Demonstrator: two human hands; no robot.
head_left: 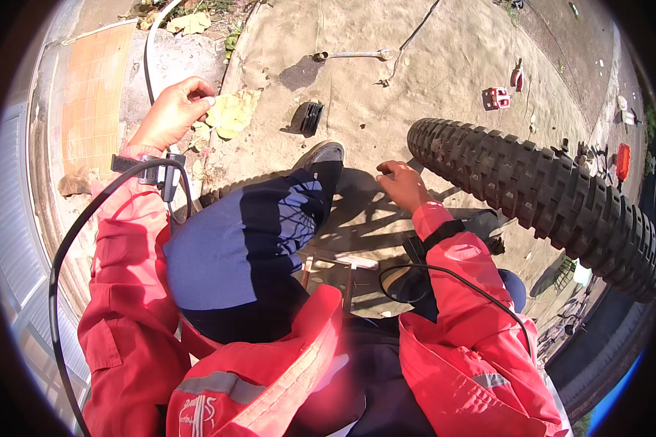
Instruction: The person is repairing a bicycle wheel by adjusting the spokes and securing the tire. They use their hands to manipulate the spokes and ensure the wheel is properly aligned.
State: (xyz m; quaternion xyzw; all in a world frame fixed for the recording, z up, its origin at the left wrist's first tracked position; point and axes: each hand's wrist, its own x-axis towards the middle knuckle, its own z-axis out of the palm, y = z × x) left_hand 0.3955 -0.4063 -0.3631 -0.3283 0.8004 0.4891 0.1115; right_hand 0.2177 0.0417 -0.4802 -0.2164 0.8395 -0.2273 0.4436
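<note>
My left hand (170, 115) is raised on the left, its fingers curled in toward the thumb. Whatever may be between the fingertips is too small to make out. Right behind those fingertips shows a dry yellow leaf (235, 114); I cannot tell if they touch it. My right hand (404, 186) hangs beside the near end of a knobby black bicycle tyre (525, 175), fingers loosely bent and apart, with nothing seen in them. A black ribbed block, perhaps a pedal (311, 118), lies on the ground between the hands.
A combination wrench (353, 54) lies on the ground cloth (430, 80) ahead. Toward the far right are a red and silver pedal-like part (497, 98), red-handled pliers (517, 76) and a red object (623, 162). A dark cable (65, 269) loops along my left arm. Between my legs is a low stool-like frame (346, 262).
</note>
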